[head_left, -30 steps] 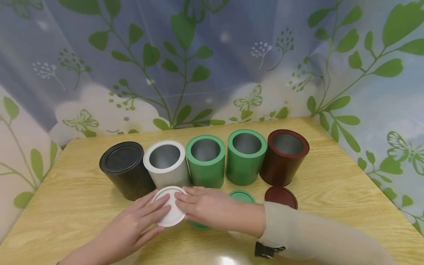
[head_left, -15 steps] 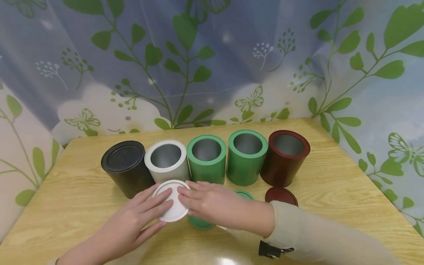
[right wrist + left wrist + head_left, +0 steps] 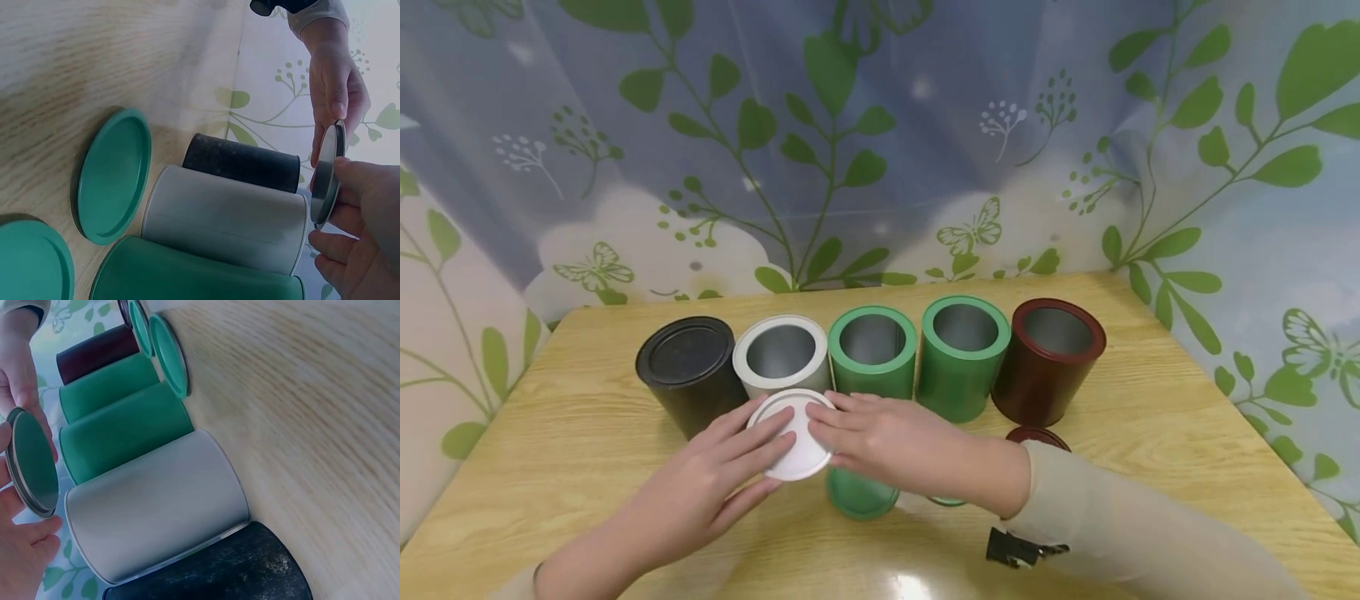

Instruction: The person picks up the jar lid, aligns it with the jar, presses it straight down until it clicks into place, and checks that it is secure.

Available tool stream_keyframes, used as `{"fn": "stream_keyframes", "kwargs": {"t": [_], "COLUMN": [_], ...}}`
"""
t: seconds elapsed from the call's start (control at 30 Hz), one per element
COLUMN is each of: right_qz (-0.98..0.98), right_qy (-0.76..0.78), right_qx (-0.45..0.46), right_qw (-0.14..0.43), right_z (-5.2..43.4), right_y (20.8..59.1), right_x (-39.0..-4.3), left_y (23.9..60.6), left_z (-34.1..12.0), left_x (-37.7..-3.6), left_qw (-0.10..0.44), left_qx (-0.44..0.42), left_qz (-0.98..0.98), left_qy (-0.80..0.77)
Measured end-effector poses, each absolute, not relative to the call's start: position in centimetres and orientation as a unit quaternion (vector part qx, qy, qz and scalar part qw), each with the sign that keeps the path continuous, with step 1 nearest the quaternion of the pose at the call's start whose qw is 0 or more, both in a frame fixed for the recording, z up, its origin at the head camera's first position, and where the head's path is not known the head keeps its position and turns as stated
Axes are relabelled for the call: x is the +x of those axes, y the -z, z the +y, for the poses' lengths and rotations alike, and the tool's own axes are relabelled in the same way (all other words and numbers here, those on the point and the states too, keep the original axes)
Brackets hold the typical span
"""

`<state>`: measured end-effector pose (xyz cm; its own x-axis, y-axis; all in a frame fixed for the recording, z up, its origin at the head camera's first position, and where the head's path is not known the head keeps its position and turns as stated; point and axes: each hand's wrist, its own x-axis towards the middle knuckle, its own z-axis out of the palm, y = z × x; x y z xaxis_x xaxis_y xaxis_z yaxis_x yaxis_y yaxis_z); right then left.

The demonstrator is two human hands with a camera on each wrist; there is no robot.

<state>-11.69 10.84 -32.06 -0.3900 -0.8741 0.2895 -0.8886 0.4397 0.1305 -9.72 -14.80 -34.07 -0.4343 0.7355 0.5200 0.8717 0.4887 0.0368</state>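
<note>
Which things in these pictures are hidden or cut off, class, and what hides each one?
- Dark red lid: head view, mostly behind the right sleeve.
- Second green lid: head view, only a sliver under the right hand.
- Black tin: left wrist view, cut off by the bottom edge.
- White lid: top partly covered by the left hand.

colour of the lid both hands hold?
White lid, clearest in the head view.

A makeshift home-style recording corner: a light wood-grain table (image 3: 1150,417) is enclosed from nine o'clock round to three o'clock by a translucent plastic curtain printed with green leaves and butterflies (image 3: 880,142).
</note>
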Motion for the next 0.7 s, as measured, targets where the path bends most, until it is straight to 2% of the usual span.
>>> {"fn": "stream_keyframes", "kwargs": {"t": [0.13, 0.4, 0.7], "right_qz": [-0.837, -0.842, -0.839], "right_qy": [-0.03, -0.04, -0.065], "right_qx": [0.525, 0.519, 0.521], "right_qw": [0.149, 0.142, 0.142], "right_z": [10.9, 11.0, 10.8], "right_y": [31.8, 31.4, 30.9], "right_x": [-12.0, -12.6, -13.4], "left_y": [33.9, 33.7, 33.2], "left_z": [-14.7, -14.5, -14.8], "left_x": [-10.2, -11.3, -12.0], "left_qw": [0.226, 0.265, 0.257], "left_qx": [-0.483, -0.495, -0.493], "left_qz": [-0.83, -0.809, -0.813], "left_qy": [0.161, 0.172, 0.176]}}
